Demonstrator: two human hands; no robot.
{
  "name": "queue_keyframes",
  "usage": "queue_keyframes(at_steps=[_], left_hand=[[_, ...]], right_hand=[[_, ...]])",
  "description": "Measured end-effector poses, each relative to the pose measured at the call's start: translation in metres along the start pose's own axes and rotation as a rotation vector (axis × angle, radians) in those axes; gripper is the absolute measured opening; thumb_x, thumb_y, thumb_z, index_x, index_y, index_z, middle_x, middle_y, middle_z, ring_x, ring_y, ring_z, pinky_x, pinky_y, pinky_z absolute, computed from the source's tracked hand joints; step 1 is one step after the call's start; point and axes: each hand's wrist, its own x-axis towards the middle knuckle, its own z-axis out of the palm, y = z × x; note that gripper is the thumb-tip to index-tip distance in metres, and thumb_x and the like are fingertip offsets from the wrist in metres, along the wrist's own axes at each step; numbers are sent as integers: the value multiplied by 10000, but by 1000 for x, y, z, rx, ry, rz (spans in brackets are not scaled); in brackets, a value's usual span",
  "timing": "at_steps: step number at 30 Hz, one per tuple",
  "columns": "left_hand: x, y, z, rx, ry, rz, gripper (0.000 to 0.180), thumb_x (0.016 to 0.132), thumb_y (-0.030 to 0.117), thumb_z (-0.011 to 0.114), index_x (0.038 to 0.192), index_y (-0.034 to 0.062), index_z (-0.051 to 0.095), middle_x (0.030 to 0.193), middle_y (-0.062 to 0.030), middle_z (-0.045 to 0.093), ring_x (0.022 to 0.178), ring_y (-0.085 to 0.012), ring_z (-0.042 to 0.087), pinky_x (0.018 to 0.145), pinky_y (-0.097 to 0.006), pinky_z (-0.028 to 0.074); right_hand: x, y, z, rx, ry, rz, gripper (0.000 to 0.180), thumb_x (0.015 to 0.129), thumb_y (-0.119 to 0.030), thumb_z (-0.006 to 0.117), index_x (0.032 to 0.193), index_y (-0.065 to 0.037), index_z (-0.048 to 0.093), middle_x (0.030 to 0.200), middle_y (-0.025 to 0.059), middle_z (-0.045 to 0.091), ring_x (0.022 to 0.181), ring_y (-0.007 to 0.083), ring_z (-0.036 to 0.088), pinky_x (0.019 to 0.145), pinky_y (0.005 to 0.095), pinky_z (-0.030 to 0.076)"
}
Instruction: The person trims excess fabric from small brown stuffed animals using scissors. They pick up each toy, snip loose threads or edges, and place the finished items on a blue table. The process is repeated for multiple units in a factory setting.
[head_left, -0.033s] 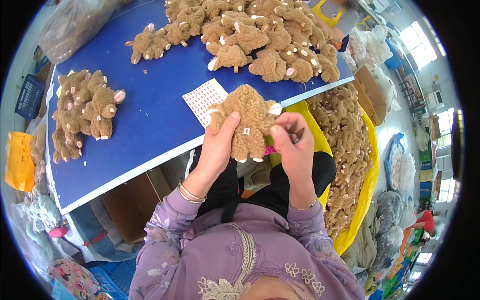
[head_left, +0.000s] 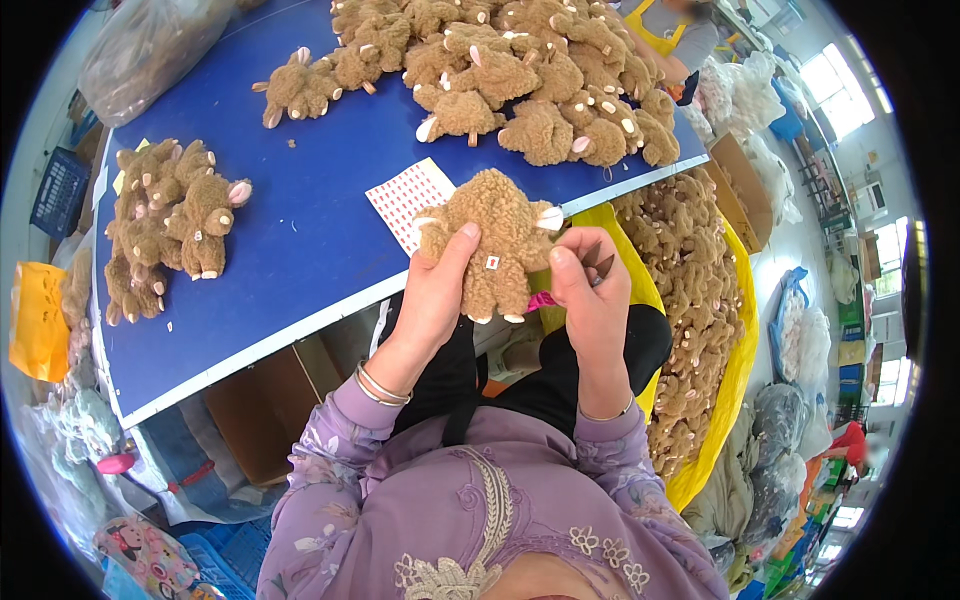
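Observation:
My left hand (head_left: pixel 440 300) grips a brown fluffy stuffed toy animal (head_left: pixel 497 215) above the table's near edge, thumb across its side. White-lined ears stick out on both sides of it, and pale feet point toward me. A small white sticker (head_left: pixel 492 263) with a red mark sits on its body. Beside the toy's right edge, my right hand (head_left: pixel 592 295) is closed, thumb and forefinger pinched close to the plush. A small dark tool with two pointed prongs (head_left: pixel 600 264) pokes out between its fingers; its exact kind is hidden. Whether those fingertips also hold the plush, I cannot tell.
On the blue table (head_left: pixel 300 210) lie a sheet of red-marked stickers (head_left: pixel 408 200), a large toy pile (head_left: pixel 540 80) and a smaller one (head_left: pixel 165 230). A yellow sack of toys (head_left: pixel 690 300) stands at my right. Across the table is another person (head_left: pixel 675 35).
My right hand has shifted slightly right, and the dark prongs show more clearly, spread apart. The toy and my left hand have barely moved.

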Motion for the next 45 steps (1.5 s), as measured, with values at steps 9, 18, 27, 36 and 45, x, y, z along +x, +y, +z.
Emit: queue_keyframes(at_steps=[9, 18, 27, 36, 45], left_hand=[[0, 4, -7, -21, -90, -44, 399, 901, 103, 619, 1259, -4, 482, 1189, -88, 579, 1049, -165, 583, 856, -311, 510], [4, 6, -28, 195, 35, 108, 262, 849, 58, 679, 1087, -22, 605, 984, -56, 658, 883, -115, 624, 781, -276, 520], [-11, 157, -103, 312, 396, 519, 463, 961, 321, 506, 1238, -50, 489, 1118, -133, 615, 972, -187, 637, 822, -310, 534], [-21, 237, -128, 365, 359, 549, 495, 994, 351, 399, 1281, -51, 441, 1155, -175, 603, 1016, -242, 638, 852, -354, 544], [4, 114, -78, 137, 98, 224, 524, 993, 424, 388, 1345, 36, 392, 1213, -125, 579, 1027, -212, 624, 792, -341, 555]], right_hand=[[-2, 21, 15, -162, -39, 29, 180, 850, -69, 674, 887, -44, 499, 761, -51, 488, 664, 5, 410, 573, 169, 349], [-2, 24, 33, -195, -75, 8, 150, 847, -55, 660, 869, -47, 512, 719, -60, 472, 621, 1, 409, 533, 169, 341], [-1, 20, 13, 78, -228, 90, 164, 937, -157, 551, 860, -12, 558, 690, -39, 475, 578, 19, 369, 511, 192, 294], [-15, -39, 39, 429, -507, -171, 219, 944, -32, 375, 754, 10, 474, 617, 42, 412, 516, 95, 360, 471, 230, 299], [2, -32, 70, -115, -394, -356, 72, 836, 51, 614, 822, -16, 589, 747, 3, 533, 600, 41, 422, 540, 207, 345]])
